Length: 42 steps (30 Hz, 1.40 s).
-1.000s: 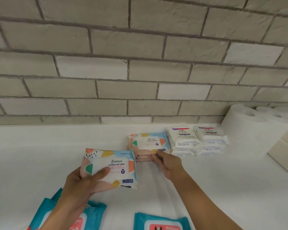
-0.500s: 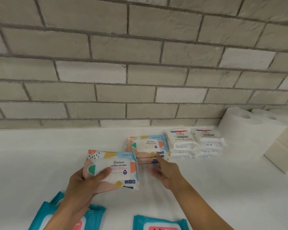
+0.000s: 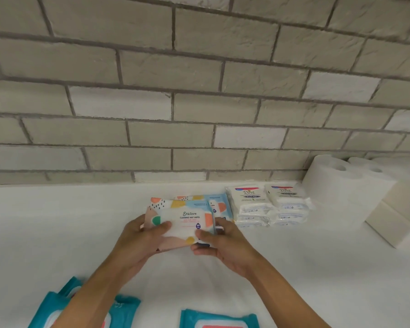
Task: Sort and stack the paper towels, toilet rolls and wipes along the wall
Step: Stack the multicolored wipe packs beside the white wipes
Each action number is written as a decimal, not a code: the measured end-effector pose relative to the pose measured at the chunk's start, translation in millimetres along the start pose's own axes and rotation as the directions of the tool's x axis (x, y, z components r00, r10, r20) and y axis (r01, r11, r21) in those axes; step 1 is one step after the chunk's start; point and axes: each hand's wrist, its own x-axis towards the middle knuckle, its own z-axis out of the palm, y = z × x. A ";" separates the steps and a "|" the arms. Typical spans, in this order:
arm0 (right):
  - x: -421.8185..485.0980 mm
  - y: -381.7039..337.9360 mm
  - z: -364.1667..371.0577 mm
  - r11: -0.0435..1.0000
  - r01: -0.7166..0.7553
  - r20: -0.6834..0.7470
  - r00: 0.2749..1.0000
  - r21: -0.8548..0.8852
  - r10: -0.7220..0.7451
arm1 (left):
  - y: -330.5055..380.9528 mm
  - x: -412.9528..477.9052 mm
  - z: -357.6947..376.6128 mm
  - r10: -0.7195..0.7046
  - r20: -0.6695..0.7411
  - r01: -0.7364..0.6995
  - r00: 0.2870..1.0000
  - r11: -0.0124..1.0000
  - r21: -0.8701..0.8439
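Pastel wipes pack (image 3: 180, 221) gripped at both ends by curled fingers of left hand (image 3: 137, 242) and right hand (image 3: 223, 245); next, it probably needs lowering squarely onto the matching stack (image 3: 219, 204) just beyond them.

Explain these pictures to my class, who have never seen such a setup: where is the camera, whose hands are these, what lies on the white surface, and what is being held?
There is no machine here. A person works with two bare hands, and the camera sits on their head, looking forward and down, so the arms enter from the bottom edge. The left hand and right hand both hold one patterned Stalove wipes pack, close to a stack of matching packs by the brick wall. To the right stand two piles of white Dove packs, then white paper rolls. Nearest the camera, teal wipes packs lie on the white surface, not yet sorted.
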 end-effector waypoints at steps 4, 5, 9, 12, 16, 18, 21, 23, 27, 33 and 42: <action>10.3 -5.2 -10.0 0.993 0.036 -0.115 0.992 -0.109 -0.049 | 4.8 28.6 2.3 0.010 -0.045 -0.001 0.999 0.978 0.206; 14.4 -5.4 -11.4 0.989 0.031 -0.155 0.987 -0.145 -0.053 | 6.6 34.9 3.9 0.010 -0.052 0.004 0.999 0.967 0.254; 31.7 -6.8 -14.6 0.951 0.022 -0.313 0.942 -0.308 -0.123 | 13.0 58.9 13.5 0.038 -0.048 -0.019 0.998 0.939 0.345; 40.7 -9.1 -17.0 0.882 0.071 -0.374 0.887 -0.467 -0.269 | 11.7 78.4 20.7 0.038 -0.053 -0.014 0.998 0.918 0.397; 52.9 -3.6 -22.9 0.751 0.119 -0.339 0.839 -0.650 -0.426 | 4.2 96.3 28.0 0.053 -0.057 -0.018 0.997 0.866 0.499; 56.4 -0.6 -24.6 0.631 0.051 -0.335 0.813 -0.774 -0.476 | 0.4 101.9 34.7 0.074 -0.061 -0.030 0.995 0.840 0.541; 58.1 0.7 -26.1 0.545 0.014 -0.305 0.817 -0.838 -0.489 | 1.5 95.9 49.7 0.120 -0.077 -0.044 0.990 0.771 0.635; 60.3 3.6 -27.2 0.500 -0.005 -0.283 0.829 -0.866 -0.482 | 2.8 91.9 55.5 0.150 -0.061 -0.062 0.987 0.699 0.713; 62.4 13.6 -29.3 0.306 -0.050 -0.202 0.848 -0.951 -0.490 | 3.0 89.2 58.8 0.176 -0.026 -0.089 0.984 0.616 0.783; 57.6 27.4 -28.5 -0.045 -0.067 -0.024 0.787 -0.997 -0.616 | -1.8 90.2 58.0 0.225 0.019 -0.144 0.974 0.557 0.818; 49.3 42.1 -31.6 -0.149 -0.066 0.036 0.802 -0.987 -0.596 | -4.8 84.3 47.4 0.228 0.037 -0.144 0.973 0.471 0.870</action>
